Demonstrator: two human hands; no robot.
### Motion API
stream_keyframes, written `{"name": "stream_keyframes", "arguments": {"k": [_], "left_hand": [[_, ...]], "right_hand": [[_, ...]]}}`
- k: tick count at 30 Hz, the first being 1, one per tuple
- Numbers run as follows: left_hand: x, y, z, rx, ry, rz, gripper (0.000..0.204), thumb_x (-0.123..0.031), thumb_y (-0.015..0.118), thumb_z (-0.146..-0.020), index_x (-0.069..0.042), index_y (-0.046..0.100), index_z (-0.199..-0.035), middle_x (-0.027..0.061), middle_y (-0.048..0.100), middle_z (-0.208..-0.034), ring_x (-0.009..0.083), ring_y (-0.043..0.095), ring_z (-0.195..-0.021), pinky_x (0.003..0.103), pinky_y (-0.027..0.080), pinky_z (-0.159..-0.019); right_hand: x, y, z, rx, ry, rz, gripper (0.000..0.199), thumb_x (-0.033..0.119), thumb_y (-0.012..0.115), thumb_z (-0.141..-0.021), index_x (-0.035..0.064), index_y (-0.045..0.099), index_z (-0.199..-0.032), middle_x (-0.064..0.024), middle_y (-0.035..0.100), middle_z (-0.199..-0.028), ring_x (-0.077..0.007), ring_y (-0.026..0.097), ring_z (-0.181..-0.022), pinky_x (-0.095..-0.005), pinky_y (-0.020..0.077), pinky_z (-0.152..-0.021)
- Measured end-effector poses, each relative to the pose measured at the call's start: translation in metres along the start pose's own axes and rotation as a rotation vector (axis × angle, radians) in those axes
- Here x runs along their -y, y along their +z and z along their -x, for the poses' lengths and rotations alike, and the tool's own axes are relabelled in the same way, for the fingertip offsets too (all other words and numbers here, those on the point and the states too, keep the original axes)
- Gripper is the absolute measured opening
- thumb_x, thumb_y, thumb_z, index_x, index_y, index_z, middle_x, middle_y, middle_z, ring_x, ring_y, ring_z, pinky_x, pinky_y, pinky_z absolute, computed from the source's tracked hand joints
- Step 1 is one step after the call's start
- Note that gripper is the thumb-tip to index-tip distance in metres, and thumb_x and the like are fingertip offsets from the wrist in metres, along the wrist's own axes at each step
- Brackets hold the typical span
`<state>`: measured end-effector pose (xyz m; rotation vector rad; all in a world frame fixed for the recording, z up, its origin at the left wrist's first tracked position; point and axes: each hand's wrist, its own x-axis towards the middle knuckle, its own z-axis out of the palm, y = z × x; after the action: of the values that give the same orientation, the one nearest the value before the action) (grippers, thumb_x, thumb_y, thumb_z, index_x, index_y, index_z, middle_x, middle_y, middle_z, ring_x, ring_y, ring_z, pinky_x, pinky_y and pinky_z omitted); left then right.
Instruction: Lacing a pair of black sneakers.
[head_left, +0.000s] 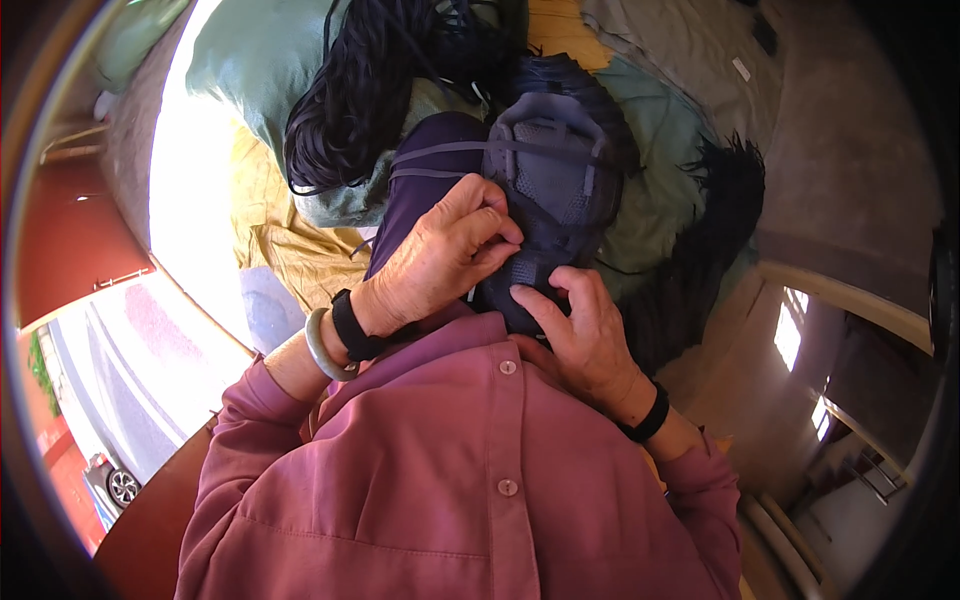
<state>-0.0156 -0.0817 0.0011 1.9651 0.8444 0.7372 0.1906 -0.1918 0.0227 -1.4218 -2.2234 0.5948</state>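
Both hands, left hand and right hand, pinched shut on the dark knitted shoe upper (its 2 grey straps already laid across), with black yarn unused beyond on the green cloth.

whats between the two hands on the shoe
In the head view only a narrow strip of the dark mesh shoe shows between the left hand and right hand; nothing else lies there.

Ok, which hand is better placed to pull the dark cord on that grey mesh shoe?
Probably the left hand: its fingertips pinch at the grey mesh shoe, while the right hand braces below.
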Motion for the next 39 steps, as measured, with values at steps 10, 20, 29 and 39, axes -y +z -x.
{"name": "stream_keyframes", "arguments": {"k": [10,20,29,39], "left_hand": [[-0.008,-0.001,-0.008,0.078,0.127,-0.223,0.024,0.006,0.074,-0.075,-0.003,0.063,-0.094,0.011,0.053,-0.101,0.0286,0.064,-0.085,0.035,0.056,-0.07],[-0.011,0.001,-0.009,0.016,0.361,-0.303,0.024,0.004,0.074,-0.074,-0.002,0.061,-0.092,0.0121,0.057,-0.102,0.0294,0.065,-0.081,0.038,0.056,-0.065],[-0.008,0.0,0.019,0.017,-0.088,-0.075,0.018,-0.002,0.072,-0.089,-0.002,0.061,-0.103,0.011,0.064,-0.094,0.0241,0.069,-0.078,0.034,0.055,-0.068],[-0.012,-0.007,-0.001,0.102,-0.644,0.303,0.031,-0.031,0.066,-0.103,-0.001,0.059,-0.098,0.0039,0.067,-0.081,0.0096,0.068,-0.071,0.024,0.054,-0.064]], "right_hand": [[0.0,-0.002,-0.006,-0.013,-0.05,0.002,0.048,0.026,0.081,-0.08,0.0057,0.066,-0.122,-0.0165,0.05,-0.112,-0.0329,0.056,-0.097,-0.0431,0.0517,-0.082],[-0.004,-0.001,-0.007,-0.002,-0.026,-0.04,0.047,0.023,0.081,-0.08,0.007,0.064,-0.121,-0.0165,0.05,-0.111,-0.0332,0.056,-0.098,-0.0432,0.0518,-0.082],[-0.007,-0.003,-0.007,-0.024,-0.049,-0.072,0.05,0.019,0.083,-0.078,0.01,0.066,-0.124,-0.014,0.052,-0.113,-0.0299,0.058,-0.095,-0.0404,0.0538,-0.081],[-0.024,-0.01,-0.017,-0.159,0.119,-0.371,0.033,0.002,0.071,-0.09,0.0045,0.064,-0.123,-0.0107,0.066,-0.092,-0.024,0.068,-0.075,-0.0337,0.0554,-0.068]]}}
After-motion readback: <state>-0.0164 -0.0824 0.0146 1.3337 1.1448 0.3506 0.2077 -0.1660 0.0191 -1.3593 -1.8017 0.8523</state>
